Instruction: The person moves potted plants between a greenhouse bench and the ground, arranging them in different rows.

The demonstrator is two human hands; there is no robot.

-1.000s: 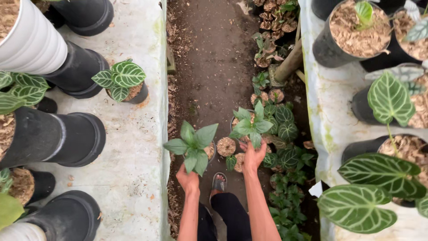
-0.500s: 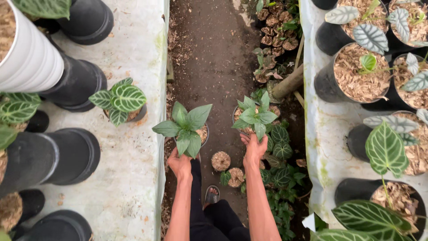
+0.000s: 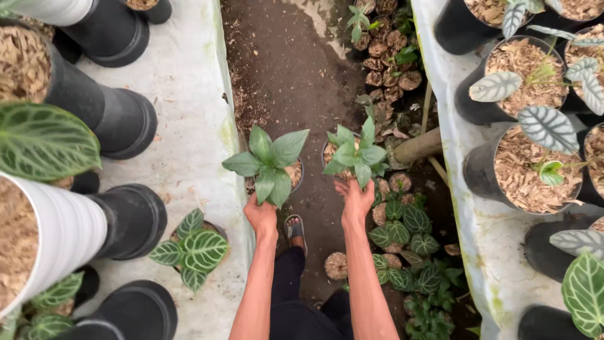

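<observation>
Two small dark pots, each holding a leafy green seedling, are carried side by side above a dirt path. The left hand (image 3: 261, 216) grips the underside of the left potted seedling (image 3: 269, 165), fingers closed around its pot. The right hand (image 3: 356, 200) likewise clasps the right potted seedling (image 3: 355, 153) from beneath. Both bare forearms stretch straight forward, hands apart. White-covered benches (image 3: 189, 119) with large black pots (image 3: 129, 123) flank the path.

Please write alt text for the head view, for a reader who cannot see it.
A person's left hand and right hand each hold a small potted plant, left one, right one, above a dirt path. Benches with black pots stand on both sides.
</observation>
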